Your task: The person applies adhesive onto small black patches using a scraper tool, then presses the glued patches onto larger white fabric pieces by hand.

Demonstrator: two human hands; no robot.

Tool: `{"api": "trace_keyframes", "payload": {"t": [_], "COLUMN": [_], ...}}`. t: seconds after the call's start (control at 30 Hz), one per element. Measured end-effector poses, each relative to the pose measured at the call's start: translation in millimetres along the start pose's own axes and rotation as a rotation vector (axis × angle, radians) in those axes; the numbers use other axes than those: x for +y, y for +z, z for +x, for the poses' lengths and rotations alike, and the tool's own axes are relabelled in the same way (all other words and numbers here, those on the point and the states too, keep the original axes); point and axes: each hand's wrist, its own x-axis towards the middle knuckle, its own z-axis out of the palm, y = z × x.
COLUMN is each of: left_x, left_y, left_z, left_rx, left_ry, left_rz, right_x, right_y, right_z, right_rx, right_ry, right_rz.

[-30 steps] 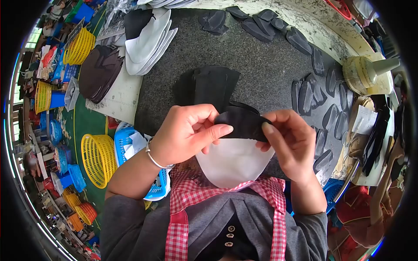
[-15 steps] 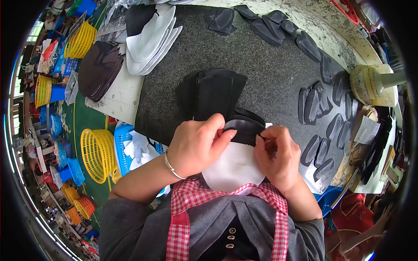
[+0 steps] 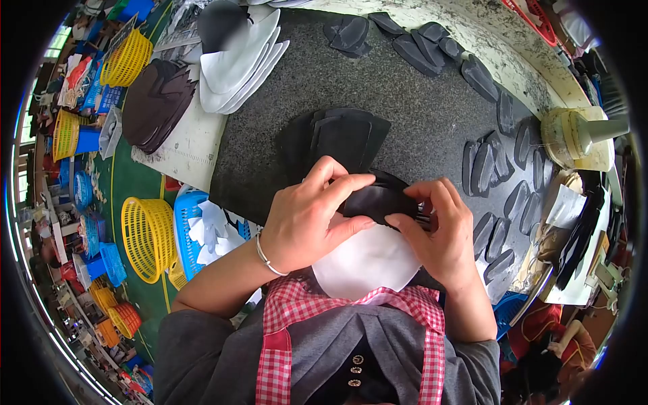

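Note:
My left hand (image 3: 304,212) pinches the left side of a black, smooth piece (image 3: 378,201), with the index finger on its upper edge and the thumb at its lower edge. At its right end, my right hand (image 3: 440,226) grips the same piece between thumb and bent fingers. This piece joins or overlaps the top of a white rounded piece (image 3: 368,263), which hangs toward my apron; I cannot tell which. Just beyond my hands lies a stack of black flat pieces (image 3: 347,138) on the dark table (image 3: 270,135).
Small dark curved pieces (image 3: 482,165) are scattered along the table's right and far edges. White layered pieces (image 3: 236,74) and dark brown ones (image 3: 156,104) lie at the far left. A cream pot (image 3: 567,138) stands right. Yellow basket (image 3: 145,239) and blue basket (image 3: 189,229) sit left, below table level.
My left index finger has straightened and come over the black piece's upper edge. My right fingers have opened out round its right end, and the piece now looks more curved.

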Motion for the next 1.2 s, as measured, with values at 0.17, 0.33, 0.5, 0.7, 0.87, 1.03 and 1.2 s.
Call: {"api": "trace_keyframes", "payload": {"t": [0.17,0.33,0.5,0.7,0.87,1.03,1.2], "left_x": [4.0,0.2,-6.9,-8.5,-10.1,-11.1,-6.7], "left_y": [-0.5,8.7,13.0,16.9,16.6,17.4,12.9], "left_z": [-3.3,-8.8,-10.9,-13.8,-12.8,-11.8,-11.6], "left_rx": [0.040,0.145,0.163,0.191,0.211,0.218,0.203], "left_ry": [-0.021,0.045,0.145,0.208,0.281,0.302,0.101], "left_rz": [-0.087,-0.127,-0.086,-0.071,-0.053,-0.059,-0.166], "right_x": [3.1,10.9,-3.1,-1.1,3.8,5.8,1.8], "right_y": [5.8,12.1,2.2,4.4,8.5,11.2,14.7], "right_z": [-5.8,-13.5,4.6,13.3,10.3,6.3,6.2], "right_rx": [0.069,0.104,0.072,0.001,0.030,0.041,0.211], "right_ry": [-0.170,-0.296,-0.309,-0.334,-0.413,-0.452,-0.441], "right_rz": [-0.031,-0.073,-0.155,-0.077,-0.088,-0.125,-0.159]}}
